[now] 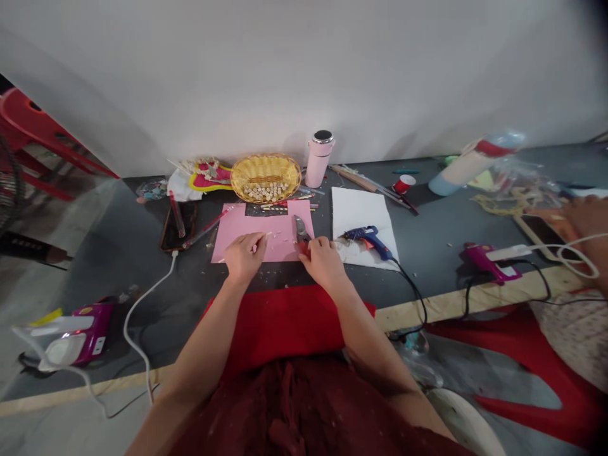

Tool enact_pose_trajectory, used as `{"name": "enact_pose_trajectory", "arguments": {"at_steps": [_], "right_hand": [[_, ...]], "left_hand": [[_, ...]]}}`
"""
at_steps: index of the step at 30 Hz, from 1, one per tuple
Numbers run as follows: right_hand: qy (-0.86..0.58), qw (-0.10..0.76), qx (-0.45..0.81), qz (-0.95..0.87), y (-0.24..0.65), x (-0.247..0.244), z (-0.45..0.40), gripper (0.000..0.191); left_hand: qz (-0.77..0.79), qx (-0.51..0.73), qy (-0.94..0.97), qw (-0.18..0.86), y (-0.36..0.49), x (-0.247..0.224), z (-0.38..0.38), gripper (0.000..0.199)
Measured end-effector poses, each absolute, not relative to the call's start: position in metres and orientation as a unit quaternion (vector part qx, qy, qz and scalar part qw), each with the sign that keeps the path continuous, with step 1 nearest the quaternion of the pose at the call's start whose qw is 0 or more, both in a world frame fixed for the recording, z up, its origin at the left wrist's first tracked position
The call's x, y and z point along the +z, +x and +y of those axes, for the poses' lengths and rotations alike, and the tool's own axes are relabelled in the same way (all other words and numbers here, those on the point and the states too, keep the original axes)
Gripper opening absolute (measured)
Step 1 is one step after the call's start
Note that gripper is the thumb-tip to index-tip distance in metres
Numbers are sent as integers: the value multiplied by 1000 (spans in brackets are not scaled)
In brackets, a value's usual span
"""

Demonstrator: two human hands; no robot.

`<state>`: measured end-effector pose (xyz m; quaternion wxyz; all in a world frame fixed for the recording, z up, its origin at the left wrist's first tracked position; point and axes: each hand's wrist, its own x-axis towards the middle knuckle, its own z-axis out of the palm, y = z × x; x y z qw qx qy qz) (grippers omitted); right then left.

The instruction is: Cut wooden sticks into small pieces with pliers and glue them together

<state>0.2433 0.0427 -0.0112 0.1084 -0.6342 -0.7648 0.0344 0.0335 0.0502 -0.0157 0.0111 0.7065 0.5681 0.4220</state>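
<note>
My left hand (pixel 246 255) is closed over the pink paper (pixel 278 221), pinching a thin pale stick (pixel 268 234) whose tip pokes out past the fingers. My right hand (pixel 325 261) is wrapped round the red handle of a pair of pruning shears (pixel 301 229). Their grey blades point away from me over the paper's right part, apart from the stick. Small pale cut bits lie on the paper between my hands. Behind it, a yellow wicker basket (pixel 266 159) holds many little pale pieces.
A blue glue gun (pixel 369 239) rests on a white sheet (pixel 361 206) to the right. A pink flask (pixel 319 159) stands behind. Purple devices (pixel 491 263) with cables, a dark tray (pixel 178 226) and a tilted bottle (pixel 468 166) are around. Another person's hand (pixel 589 218) is at far right.
</note>
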Motion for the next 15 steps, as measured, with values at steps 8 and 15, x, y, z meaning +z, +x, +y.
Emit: {"name": "enact_pose_trajectory", "arguments": {"at_steps": [8,15], "right_hand": [[-657,125,61,-741,245,-17,49,20],[-583,434,314,-610,251,12,47,27]], "left_hand": [[559,465,686,30,51,48,76,24],[549,501,645,176,32,68,95,21]]}}
